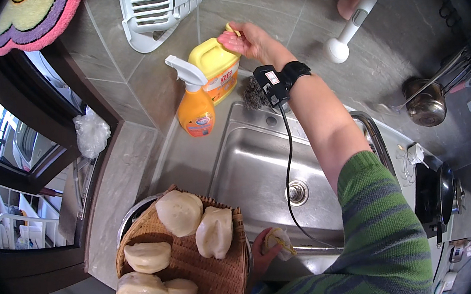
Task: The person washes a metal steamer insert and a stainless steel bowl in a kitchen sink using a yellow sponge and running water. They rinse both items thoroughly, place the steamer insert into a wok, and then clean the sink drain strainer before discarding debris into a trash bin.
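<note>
My right hand [245,41] reaches to the back wall, its thumb and finger on a small yellow cap [232,29] at the top of a yellow plastic jug [221,76]. Whether the cap sits on the jug's neck is hidden. Near the sink's front rim, my left hand [264,250] is closed around a pale cloth with yellow edging [279,243]. An orange spray bottle with a white trigger head [197,114] stands beside the jug. Between my hands lies the stainless steel sink [259,166]. A black device with a cable is strapped to my right wrist.
A woven basket [207,281] holding several pale steamed buns [179,212] sits left of the sink. A metal scouring pad [255,94] lies behind the sink. A white plastic rack [150,8] hangs above the jug. A black pan [443,193] is at right.
</note>
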`<state>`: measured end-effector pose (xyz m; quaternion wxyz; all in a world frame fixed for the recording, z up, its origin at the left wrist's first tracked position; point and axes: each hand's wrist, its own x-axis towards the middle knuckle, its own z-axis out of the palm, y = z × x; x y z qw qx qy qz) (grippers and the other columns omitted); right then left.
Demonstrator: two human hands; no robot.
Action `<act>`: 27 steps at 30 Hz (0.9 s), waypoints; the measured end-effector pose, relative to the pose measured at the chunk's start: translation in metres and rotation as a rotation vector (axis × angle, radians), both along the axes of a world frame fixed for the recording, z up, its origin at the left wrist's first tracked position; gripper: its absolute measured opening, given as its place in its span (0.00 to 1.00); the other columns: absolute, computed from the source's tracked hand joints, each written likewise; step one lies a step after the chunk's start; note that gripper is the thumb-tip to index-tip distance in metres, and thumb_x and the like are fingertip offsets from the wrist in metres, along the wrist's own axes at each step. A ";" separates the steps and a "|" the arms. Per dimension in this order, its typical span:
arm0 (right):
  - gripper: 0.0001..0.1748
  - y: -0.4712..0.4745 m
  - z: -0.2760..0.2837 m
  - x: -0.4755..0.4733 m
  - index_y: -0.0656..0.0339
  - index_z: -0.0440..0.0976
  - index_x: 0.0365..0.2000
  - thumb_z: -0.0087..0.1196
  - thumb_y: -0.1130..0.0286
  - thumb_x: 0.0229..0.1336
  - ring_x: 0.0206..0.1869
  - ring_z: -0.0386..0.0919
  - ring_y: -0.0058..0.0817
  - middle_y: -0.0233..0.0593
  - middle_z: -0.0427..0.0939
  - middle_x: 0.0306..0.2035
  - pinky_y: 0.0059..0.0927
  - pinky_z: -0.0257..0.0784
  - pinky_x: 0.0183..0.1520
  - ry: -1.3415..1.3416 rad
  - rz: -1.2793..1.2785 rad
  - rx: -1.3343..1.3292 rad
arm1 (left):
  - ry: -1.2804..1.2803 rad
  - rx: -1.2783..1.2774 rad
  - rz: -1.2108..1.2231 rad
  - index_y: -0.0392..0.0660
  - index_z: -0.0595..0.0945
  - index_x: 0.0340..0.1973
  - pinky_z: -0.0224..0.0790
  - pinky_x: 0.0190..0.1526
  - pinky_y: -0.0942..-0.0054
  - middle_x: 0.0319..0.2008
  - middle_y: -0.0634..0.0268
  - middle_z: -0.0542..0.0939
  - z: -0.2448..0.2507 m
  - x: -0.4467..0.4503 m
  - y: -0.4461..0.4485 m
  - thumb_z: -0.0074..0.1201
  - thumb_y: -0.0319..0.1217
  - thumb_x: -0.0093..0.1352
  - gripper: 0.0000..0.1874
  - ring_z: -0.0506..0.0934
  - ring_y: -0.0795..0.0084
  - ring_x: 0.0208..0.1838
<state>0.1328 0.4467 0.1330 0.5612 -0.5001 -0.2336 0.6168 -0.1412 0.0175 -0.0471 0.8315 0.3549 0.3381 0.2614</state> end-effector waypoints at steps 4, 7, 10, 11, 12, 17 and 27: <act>0.17 0.000 -0.001 0.000 0.72 0.71 0.32 0.42 0.65 0.66 0.29 0.82 0.34 0.52 0.80 0.30 0.27 0.83 0.31 -0.002 0.012 0.006 | 0.022 0.005 0.009 0.39 0.65 0.60 0.64 0.57 0.71 0.53 0.59 0.72 0.005 0.000 0.000 0.56 0.24 0.64 0.29 0.71 0.71 0.56; 0.17 -0.001 -0.002 -0.001 0.71 0.71 0.31 0.42 0.65 0.66 0.28 0.82 0.34 0.52 0.80 0.29 0.28 0.82 0.30 -0.004 -0.001 0.015 | 0.010 -0.042 0.011 0.39 0.65 0.60 0.64 0.57 0.71 0.54 0.59 0.72 0.009 0.000 0.001 0.56 0.24 0.64 0.29 0.71 0.70 0.56; 0.17 -0.003 -0.001 -0.002 0.71 0.70 0.30 0.42 0.65 0.65 0.27 0.82 0.35 0.52 0.80 0.28 0.28 0.82 0.28 -0.003 -0.008 0.016 | -0.008 -0.056 0.015 0.38 0.65 0.60 0.64 0.57 0.71 0.54 0.58 0.72 0.008 0.000 0.000 0.56 0.24 0.64 0.29 0.71 0.70 0.56; 0.17 -0.003 -0.001 -0.002 0.71 0.71 0.31 0.42 0.65 0.66 0.28 0.82 0.34 0.52 0.80 0.29 0.28 0.82 0.29 -0.014 -0.009 0.010 | 0.002 -0.048 0.011 0.38 0.65 0.60 0.64 0.57 0.71 0.54 0.58 0.72 0.007 0.000 0.000 0.56 0.24 0.64 0.29 0.71 0.70 0.56; 0.17 -0.003 -0.001 -0.002 0.71 0.72 0.32 0.42 0.65 0.66 0.28 0.82 0.33 0.52 0.80 0.29 0.28 0.83 0.31 -0.027 -0.011 0.006 | 0.012 -0.042 0.006 0.38 0.65 0.60 0.64 0.57 0.70 0.54 0.58 0.72 0.005 0.000 0.000 0.56 0.24 0.64 0.29 0.71 0.70 0.56; 0.17 0.000 -0.002 -0.001 0.71 0.71 0.32 0.43 0.65 0.66 0.29 0.82 0.34 0.52 0.80 0.30 0.28 0.83 0.31 0.019 -0.020 -0.022 | -0.026 -0.031 0.023 0.39 0.65 0.60 0.64 0.58 0.70 0.54 0.59 0.72 -0.001 0.000 -0.001 0.57 0.24 0.64 0.29 0.70 0.69 0.57; 0.39 -0.052 -0.009 -0.012 0.79 0.66 0.46 0.33 0.43 0.65 0.47 0.77 0.50 0.65 0.74 0.46 0.43 0.77 0.50 0.356 -0.010 0.162 | 0.005 0.103 0.070 0.41 0.64 0.61 0.62 0.58 0.69 0.55 0.60 0.71 0.008 0.001 -0.001 0.54 0.26 0.66 0.28 0.69 0.69 0.57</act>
